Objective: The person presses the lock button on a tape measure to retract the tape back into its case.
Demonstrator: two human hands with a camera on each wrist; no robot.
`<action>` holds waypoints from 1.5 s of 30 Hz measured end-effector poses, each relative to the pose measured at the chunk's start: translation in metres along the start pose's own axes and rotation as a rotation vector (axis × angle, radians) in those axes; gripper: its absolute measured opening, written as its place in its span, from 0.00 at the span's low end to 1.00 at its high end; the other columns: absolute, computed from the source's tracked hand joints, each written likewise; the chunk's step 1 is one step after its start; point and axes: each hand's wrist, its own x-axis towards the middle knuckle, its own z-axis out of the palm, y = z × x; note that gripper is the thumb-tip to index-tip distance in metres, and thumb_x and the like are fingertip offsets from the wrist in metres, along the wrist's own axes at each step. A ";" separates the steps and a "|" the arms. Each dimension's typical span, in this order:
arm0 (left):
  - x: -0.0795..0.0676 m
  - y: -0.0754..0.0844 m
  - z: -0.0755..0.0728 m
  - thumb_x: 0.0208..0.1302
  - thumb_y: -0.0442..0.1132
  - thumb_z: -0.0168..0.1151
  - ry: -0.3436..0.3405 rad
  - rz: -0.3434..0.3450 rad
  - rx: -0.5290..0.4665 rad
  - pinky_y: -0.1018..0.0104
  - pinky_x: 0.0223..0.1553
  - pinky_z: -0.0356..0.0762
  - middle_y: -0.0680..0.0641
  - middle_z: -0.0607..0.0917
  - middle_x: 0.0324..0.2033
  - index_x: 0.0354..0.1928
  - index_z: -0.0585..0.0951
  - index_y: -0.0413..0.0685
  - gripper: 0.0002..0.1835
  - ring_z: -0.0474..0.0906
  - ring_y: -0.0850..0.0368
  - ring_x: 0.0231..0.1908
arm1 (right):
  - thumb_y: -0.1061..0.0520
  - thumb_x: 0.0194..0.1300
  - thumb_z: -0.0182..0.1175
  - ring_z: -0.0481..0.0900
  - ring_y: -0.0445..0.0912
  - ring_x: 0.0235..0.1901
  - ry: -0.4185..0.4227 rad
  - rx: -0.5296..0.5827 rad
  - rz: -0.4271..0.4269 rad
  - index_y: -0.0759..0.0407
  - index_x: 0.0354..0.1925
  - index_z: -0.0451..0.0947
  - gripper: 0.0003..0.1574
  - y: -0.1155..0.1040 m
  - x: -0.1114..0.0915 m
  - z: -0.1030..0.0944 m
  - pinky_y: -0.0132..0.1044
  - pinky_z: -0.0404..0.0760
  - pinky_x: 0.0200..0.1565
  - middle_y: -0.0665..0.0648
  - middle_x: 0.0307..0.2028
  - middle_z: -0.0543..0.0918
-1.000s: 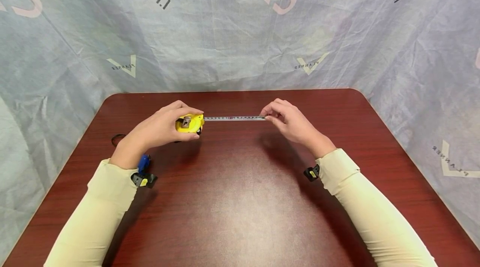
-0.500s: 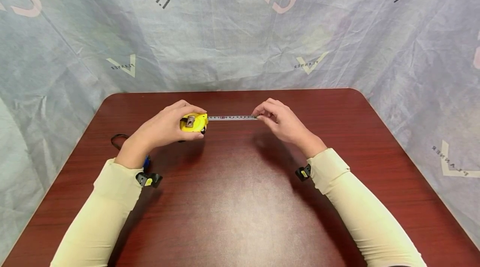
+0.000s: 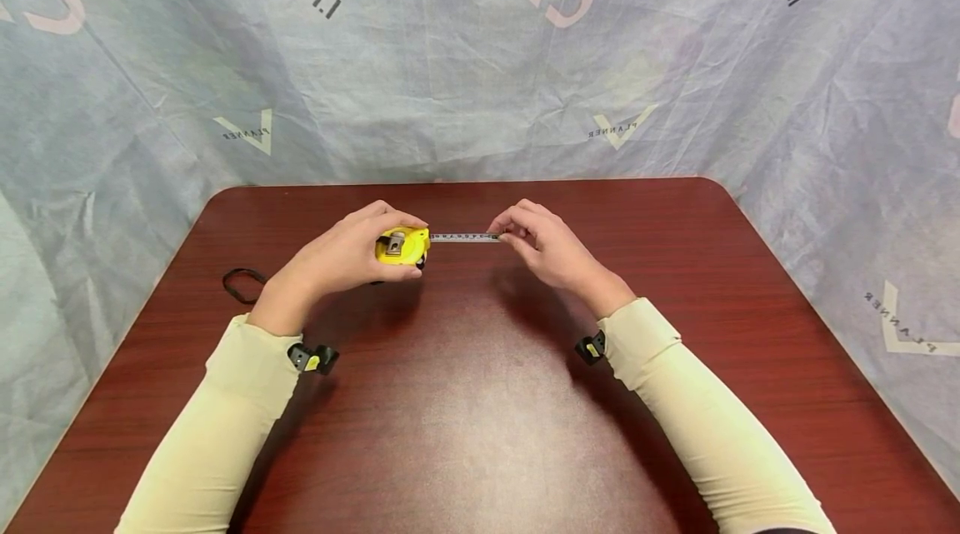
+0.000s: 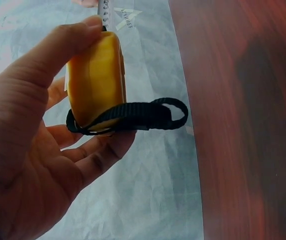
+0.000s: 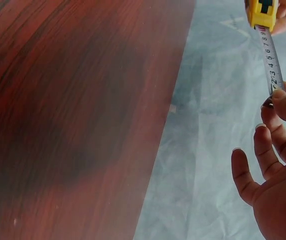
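Note:
My left hand [image 3: 341, 251] grips the yellow case of a tape measure [image 3: 405, 246], thumb along one edge and fingers round the other. A black wrist strap [image 4: 143, 115] hangs from the case in the left wrist view. From the case a short length of white tape blade [image 3: 463, 237] runs straight across to my right hand [image 3: 551, 247]. Thumb and forefinger of that hand pinch the metal hook [image 5: 268, 102] at the blade's end, while its other fingers are loosely bent. Both hands are held above the table, their shadows falling below.
The reddish-brown table [image 3: 480, 401] reaches a rounded far edge against a grey printed cloth backdrop [image 3: 480, 59]. A black cord loop [image 3: 242, 286] lies on the table to the left, partly behind my left forearm.
My hands have drawn closer together, left moving right and right moving left. The exposed tape blade has shortened between them. A blue object by my left wrist has become hidden behind the arm.

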 end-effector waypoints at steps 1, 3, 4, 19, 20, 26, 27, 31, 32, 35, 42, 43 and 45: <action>0.001 0.001 0.000 0.55 0.53 0.80 0.000 0.002 0.000 0.58 0.47 0.76 0.53 0.76 0.50 0.64 0.80 0.62 0.34 0.74 0.56 0.46 | 0.67 0.72 0.63 0.72 0.44 0.37 -0.001 0.001 0.001 0.55 0.45 0.83 0.09 0.000 0.001 0.001 0.38 0.72 0.38 0.49 0.37 0.77; 0.002 0.002 0.001 0.55 0.53 0.80 -0.003 0.006 -0.003 0.58 0.47 0.76 0.53 0.76 0.50 0.64 0.80 0.62 0.34 0.74 0.56 0.46 | 0.67 0.72 0.63 0.72 0.44 0.37 -0.003 0.005 0.002 0.55 0.45 0.83 0.09 -0.001 0.002 0.004 0.39 0.72 0.39 0.49 0.37 0.77; 0.003 0.002 0.001 0.55 0.54 0.80 -0.006 0.007 -0.004 0.58 0.47 0.76 0.53 0.76 0.50 0.64 0.80 0.62 0.34 0.74 0.56 0.46 | 0.67 0.71 0.63 0.72 0.44 0.37 -0.004 0.006 -0.001 0.55 0.45 0.83 0.09 -0.002 0.003 0.006 0.39 0.73 0.39 0.49 0.37 0.77; 0.013 0.013 0.004 0.56 0.55 0.79 -0.034 0.020 -0.007 0.57 0.49 0.75 0.53 0.76 0.50 0.64 0.80 0.62 0.33 0.73 0.56 0.47 | 0.67 0.71 0.63 0.73 0.45 0.38 -0.019 0.027 -0.010 0.55 0.45 0.83 0.08 -0.009 0.013 0.020 0.39 0.74 0.41 0.49 0.38 0.77; 0.013 0.014 0.005 0.56 0.55 0.79 -0.035 0.021 -0.003 0.58 0.49 0.75 0.53 0.76 0.50 0.64 0.80 0.62 0.33 0.73 0.56 0.47 | 0.67 0.71 0.63 0.73 0.45 0.38 -0.019 0.028 -0.011 0.55 0.45 0.83 0.09 -0.009 0.014 0.020 0.39 0.74 0.41 0.49 0.38 0.77; 0.017 0.015 0.009 0.55 0.56 0.79 -0.032 0.039 -0.008 0.58 0.49 0.75 0.53 0.76 0.51 0.64 0.79 0.59 0.35 0.74 0.56 0.46 | 0.68 0.71 0.63 0.74 0.45 0.39 -0.028 0.034 -0.017 0.56 0.45 0.83 0.09 -0.010 0.016 0.023 0.41 0.75 0.42 0.49 0.38 0.77; 0.018 0.015 0.010 0.55 0.55 0.79 -0.030 0.042 -0.012 0.58 0.48 0.75 0.53 0.77 0.51 0.64 0.79 0.59 0.35 0.74 0.56 0.46 | 0.68 0.71 0.63 0.73 0.45 0.39 -0.029 0.034 -0.018 0.56 0.45 0.83 0.09 -0.010 0.016 0.023 0.41 0.75 0.42 0.49 0.38 0.77; 0.019 0.017 0.011 0.54 0.55 0.80 -0.025 0.058 -0.023 0.59 0.49 0.76 0.53 0.77 0.51 0.63 0.80 0.58 0.34 0.74 0.57 0.47 | 0.68 0.71 0.63 0.74 0.45 0.39 -0.030 0.039 -0.029 0.58 0.45 0.83 0.08 -0.011 0.017 0.024 0.40 0.75 0.42 0.50 0.39 0.77; 0.019 0.017 0.011 0.55 0.54 0.80 -0.025 0.061 -0.027 0.59 0.49 0.76 0.53 0.77 0.51 0.63 0.80 0.57 0.33 0.74 0.57 0.47 | 0.68 0.71 0.63 0.74 0.45 0.40 -0.031 0.041 -0.031 0.58 0.46 0.83 0.08 -0.011 0.018 0.025 0.40 0.75 0.42 0.50 0.39 0.77; 0.020 0.019 0.011 0.55 0.54 0.80 -0.028 0.070 -0.034 0.58 0.50 0.76 0.51 0.77 0.51 0.63 0.80 0.56 0.33 0.74 0.56 0.47 | 0.68 0.71 0.63 0.75 0.45 0.41 -0.033 0.047 -0.037 0.59 0.46 0.83 0.08 -0.011 0.018 0.026 0.39 0.75 0.43 0.51 0.40 0.78; 0.020 0.022 0.013 0.55 0.54 0.80 -0.034 0.050 -0.036 0.60 0.48 0.76 0.53 0.77 0.50 0.62 0.81 0.58 0.32 0.74 0.57 0.46 | 0.68 0.71 0.63 0.75 0.45 0.43 -0.036 0.034 -0.042 0.57 0.46 0.82 0.09 -0.012 0.018 0.028 0.42 0.77 0.46 0.51 0.41 0.79; 0.020 0.023 0.013 0.55 0.53 0.80 -0.037 0.050 -0.039 0.60 0.48 0.76 0.53 0.77 0.50 0.62 0.81 0.58 0.32 0.74 0.57 0.46 | 0.68 0.71 0.63 0.75 0.45 0.44 -0.038 0.030 -0.041 0.57 0.46 0.82 0.09 -0.012 0.018 0.028 0.42 0.77 0.46 0.50 0.42 0.79; 0.020 0.024 0.013 0.55 0.53 0.80 -0.041 0.047 -0.041 0.59 0.48 0.76 0.53 0.77 0.50 0.62 0.81 0.58 0.32 0.74 0.57 0.46 | 0.67 0.72 0.63 0.75 0.45 0.44 -0.039 0.022 -0.039 0.57 0.46 0.82 0.09 -0.012 0.018 0.028 0.41 0.77 0.46 0.50 0.42 0.79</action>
